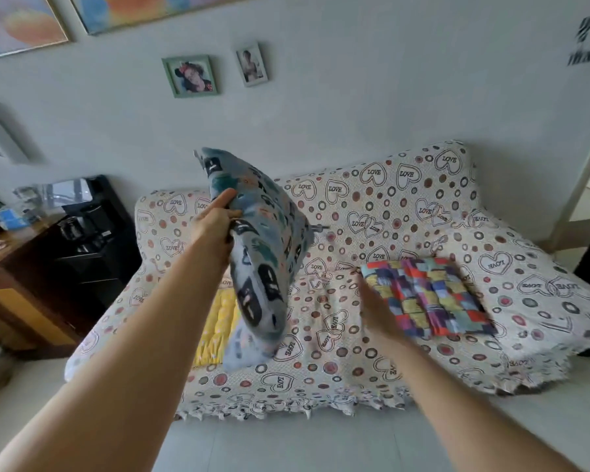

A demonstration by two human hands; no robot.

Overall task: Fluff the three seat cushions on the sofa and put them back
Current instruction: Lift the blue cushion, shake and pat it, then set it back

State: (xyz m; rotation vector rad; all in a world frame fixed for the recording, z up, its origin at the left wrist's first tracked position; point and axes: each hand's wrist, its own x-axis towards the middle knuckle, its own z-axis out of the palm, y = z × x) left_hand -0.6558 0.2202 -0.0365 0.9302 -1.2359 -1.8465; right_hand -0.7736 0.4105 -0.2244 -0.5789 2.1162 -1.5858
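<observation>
Far L: dark wood cabinet [24, 284] w/ a black machine [89, 233] beside it, not part of the job. Left arm reaches fwd, nearly straight; left hand [215, 223] grips the blue patterned cushion [266, 253] at its upper edge, thumb laid along the face, fingers hidden behind the fabric. Cushion stands on end, tilted, bottom corner at or just above the sofa [406, 199] seat, prob. held up like that so the free hand can smack it plump. Yellow cushion [215, 328] lies flat on the seat behind and below it, mostly hidden. Right hand [375, 308] is blurred, palm looks flat w/ fingers straight, holding nothing, between the blue cushion and the patchwork cushion [430, 298], which lies flat on the R side of the seat. Judging by that: mid-fluff on the blue one.
</observation>
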